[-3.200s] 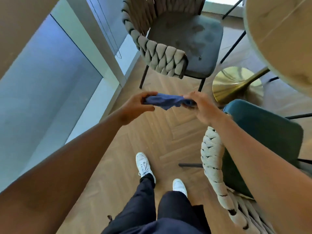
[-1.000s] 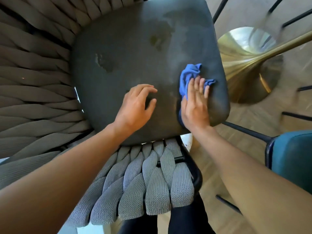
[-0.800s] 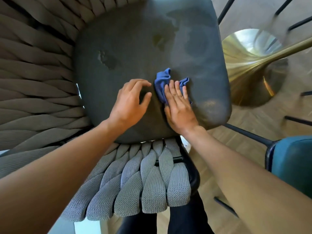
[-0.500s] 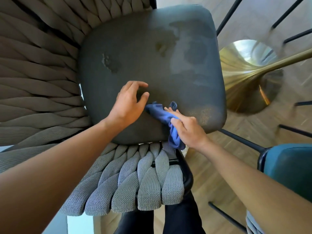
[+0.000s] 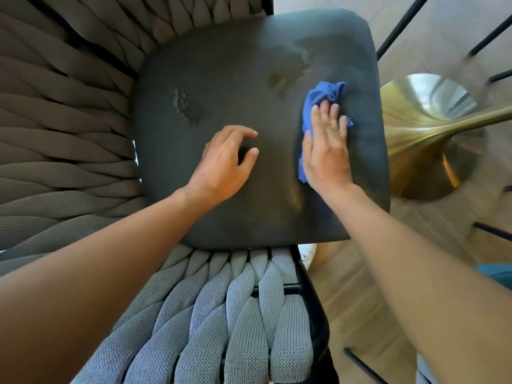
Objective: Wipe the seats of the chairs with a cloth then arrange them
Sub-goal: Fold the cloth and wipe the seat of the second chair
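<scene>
My right hand (image 5: 327, 151) presses the blue cloth (image 5: 321, 98) flat-fingered onto the seat (image 5: 221, 79) near its right edge, spreading pressure. My left hand (image 5: 224, 162), loosely curled and empty, braces mid-seat to steady me.

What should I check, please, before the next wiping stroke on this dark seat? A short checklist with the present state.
1. Blue cloth lies flat under the right hand: ok, straight fingers press it down.
2. Left hand steadies the seat: ok, fingertips rest on it, clear of the cloth.
3. Marks at the centre and the far part are wiped: not ok, both still visible.
4. Cloth is clean enough: cannot tell, its underside is hidden.
5. Room beside the gold table base: ok, the cloth sits inside the seat edge.
</scene>
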The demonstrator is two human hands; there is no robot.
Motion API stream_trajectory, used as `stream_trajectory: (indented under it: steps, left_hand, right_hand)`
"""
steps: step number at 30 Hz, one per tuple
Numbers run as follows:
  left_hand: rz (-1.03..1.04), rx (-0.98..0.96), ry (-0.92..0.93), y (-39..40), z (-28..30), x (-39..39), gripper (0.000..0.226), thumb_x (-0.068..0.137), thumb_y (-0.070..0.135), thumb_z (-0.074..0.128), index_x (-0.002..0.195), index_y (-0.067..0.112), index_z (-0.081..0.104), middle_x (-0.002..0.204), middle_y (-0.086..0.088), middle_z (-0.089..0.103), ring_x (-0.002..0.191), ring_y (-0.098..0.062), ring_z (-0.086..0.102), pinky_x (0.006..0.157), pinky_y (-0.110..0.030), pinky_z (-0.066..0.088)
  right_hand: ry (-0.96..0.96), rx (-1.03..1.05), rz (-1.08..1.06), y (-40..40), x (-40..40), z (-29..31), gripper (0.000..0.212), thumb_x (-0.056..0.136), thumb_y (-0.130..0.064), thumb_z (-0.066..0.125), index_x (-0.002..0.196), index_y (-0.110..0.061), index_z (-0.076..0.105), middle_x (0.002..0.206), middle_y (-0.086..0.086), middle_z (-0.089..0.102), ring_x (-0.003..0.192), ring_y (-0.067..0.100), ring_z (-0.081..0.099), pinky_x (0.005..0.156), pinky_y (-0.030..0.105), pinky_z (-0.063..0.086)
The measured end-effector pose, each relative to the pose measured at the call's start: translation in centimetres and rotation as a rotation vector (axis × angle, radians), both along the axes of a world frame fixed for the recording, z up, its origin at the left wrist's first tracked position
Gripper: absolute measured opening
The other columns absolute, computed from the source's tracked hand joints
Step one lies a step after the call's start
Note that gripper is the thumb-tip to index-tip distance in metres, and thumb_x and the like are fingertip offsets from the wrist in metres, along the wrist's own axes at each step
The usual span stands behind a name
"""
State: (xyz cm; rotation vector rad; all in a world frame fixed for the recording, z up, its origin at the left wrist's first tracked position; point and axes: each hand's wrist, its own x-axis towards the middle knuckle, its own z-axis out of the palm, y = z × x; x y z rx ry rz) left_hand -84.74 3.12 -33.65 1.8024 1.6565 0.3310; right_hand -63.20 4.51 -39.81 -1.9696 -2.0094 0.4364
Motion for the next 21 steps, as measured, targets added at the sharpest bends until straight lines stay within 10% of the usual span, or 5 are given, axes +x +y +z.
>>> stream_trajectory:
  steps: [9, 12, 15, 18, 21]
  left_hand:
    - [0.063, 0.040, 0.006, 0.3, 1.0, 0.3, 0.033, 0.097, 0.029, 0.056, 0.127, 0.016, 0.059, 0.130, -0.001, 0.058, 0.122, -0.022, 0.054, 0.107, -0.045, 0.041]
    - [0.067, 0.032, -0.008, 0.4, 1.3, 0.4, 0.032, 0.099, 0.030, 0.056, 0.128, 0.017, 0.059, 0.131, 0.000, 0.057, 0.124, -0.021, 0.052, 0.109, -0.044, 0.039]
    - [0.053, 0.028, -0.013, 0.9, 1.6, 0.7, 0.030, 0.100, 0.029, 0.057, 0.128, 0.018, 0.059, 0.131, 0.002, 0.057, 0.124, -0.020, 0.051, 0.110, -0.043, 0.039]
    - [0.048, 0.020, -0.026, 1.8, 1.6, 1.3, 0.030, 0.101, 0.030, 0.056, 0.128, 0.019, 0.058, 0.132, 0.004, 0.056, 0.124, -0.017, 0.050, 0.112, -0.040, 0.036]
    - [0.068, 0.025, -0.049, 2.7, 1.4, 1.9, 0.029, 0.102, 0.030, 0.055, 0.129, 0.020, 0.058, 0.131, 0.006, 0.056, 0.124, -0.015, 0.050, 0.112, -0.039, 0.036]
  right_hand:
    - [0.290, -0.122, 0.422, -5.8, -2.2, 2.5, 0.046, 0.100, -0.014, 0.044, 0.141, 0.003, 0.053, 0.148, 0.019, 0.052, 0.143, 0.033, 0.043, 0.123, 0.042, 0.026]
    - [0.579, -0.358, -0.088, -7.1, -1.4, 6.2, 0.039, 0.098, -0.023, 0.044, 0.130, -0.015, 0.065, 0.120, 0.003, 0.072, 0.114, 0.011, 0.061, 0.099, 0.009, 0.038]
    - [0.810, -0.278, -0.583, -5.5, 0.2, 9.2, 0.030, 0.092, -0.027, 0.042, 0.110, -0.026, 0.067, 0.093, -0.017, 0.069, 0.086, -0.003, 0.062, 0.079, 0.007, 0.043]
    - [0.875, -0.080, -0.729, -1.6, 2.2, 11.1, 0.031, 0.101, -0.017, 0.041, 0.123, -0.012, 0.063, 0.111, -0.009, 0.067, 0.093, -0.015, 0.060, 0.081, 0.001, 0.039]
    - [0.618, 0.023, -0.631, 3.4, 3.6, 9.5, 0.044, 0.103, -0.017, 0.037, 0.141, -0.005, 0.053, 0.138, 0.011, 0.060, 0.125, 0.010, 0.054, 0.097, 0.004, 0.035]
